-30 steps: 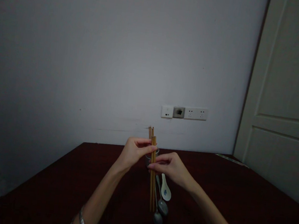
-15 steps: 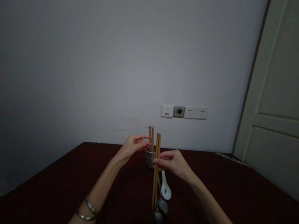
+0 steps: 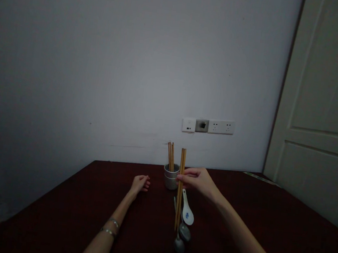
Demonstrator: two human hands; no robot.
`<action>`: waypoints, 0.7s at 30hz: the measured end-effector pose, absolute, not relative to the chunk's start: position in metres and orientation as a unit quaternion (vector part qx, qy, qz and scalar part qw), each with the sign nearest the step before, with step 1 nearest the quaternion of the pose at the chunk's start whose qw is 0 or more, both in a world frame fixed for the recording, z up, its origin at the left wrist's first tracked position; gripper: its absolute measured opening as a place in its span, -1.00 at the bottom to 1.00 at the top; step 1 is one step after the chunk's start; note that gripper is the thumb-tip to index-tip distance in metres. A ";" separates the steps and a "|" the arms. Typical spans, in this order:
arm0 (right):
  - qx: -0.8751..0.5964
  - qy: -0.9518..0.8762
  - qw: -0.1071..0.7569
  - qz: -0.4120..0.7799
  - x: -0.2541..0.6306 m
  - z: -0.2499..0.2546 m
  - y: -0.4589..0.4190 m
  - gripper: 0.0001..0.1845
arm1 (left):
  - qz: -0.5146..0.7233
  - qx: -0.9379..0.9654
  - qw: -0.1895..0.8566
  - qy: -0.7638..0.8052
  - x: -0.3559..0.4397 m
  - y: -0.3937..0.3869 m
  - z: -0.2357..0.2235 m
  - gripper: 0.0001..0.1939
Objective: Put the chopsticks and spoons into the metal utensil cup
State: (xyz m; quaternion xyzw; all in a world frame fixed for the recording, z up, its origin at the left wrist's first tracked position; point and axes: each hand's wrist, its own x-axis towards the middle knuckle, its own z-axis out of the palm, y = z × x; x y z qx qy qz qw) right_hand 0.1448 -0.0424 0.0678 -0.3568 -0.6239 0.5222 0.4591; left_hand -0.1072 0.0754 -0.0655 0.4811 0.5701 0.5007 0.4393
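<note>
Two wooden chopsticks [image 3: 177,208] stand nearly upright in front of me, with my right hand [image 3: 201,183] closed around their upper part in a pinch. Just behind them is a round metal cup [image 3: 171,177], with several more chopsticks [image 3: 170,155] leaning to the left inside it. My left hand [image 3: 140,184] rests low by the tabletop, left of the cup and apart from it. It holds nothing, and its fingers are loosely curled and slightly apart. A white spoon with a blue mark [image 3: 188,215] lies below my right hand. Two metal spoons [image 3: 184,232] lie partly behind the held chopsticks.
Everything stands on a dark red table [image 3: 87,210] that reaches back to a pale wall [image 3: 131,78]. Wall sockets [image 3: 221,126] sit above the table's back edge. On the right is a light panelled door [image 3: 323,118]; a thin strip [image 3: 261,179] lies at the back right.
My left hand has left the chopsticks in the cup and come down to the left. My right hand has shifted the held chopsticks slightly right and up.
</note>
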 end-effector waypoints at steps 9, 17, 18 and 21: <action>-0.391 -0.580 0.541 0.467 0.161 0.094 0.015 -0.73 | 0.473 0.569 0.338 0.581 -0.103 0.091 -0.086 -0.66; -0.396 -0.568 0.598 0.404 0.163 0.138 0.102 -0.89 | 0.476 0.575 0.320 0.583 -0.104 0.091 -0.088 -0.66; -0.406 -0.566 0.596 0.398 0.161 0.138 0.112 -0.91 | 0.477 0.575 0.317 0.584 -0.103 0.090 -0.087 -0.66; -0.435 -0.564 0.588 0.384 0.153 0.129 0.134 -0.93 | 0.476 0.579 0.310 0.585 -0.103 0.088 -0.085 -0.65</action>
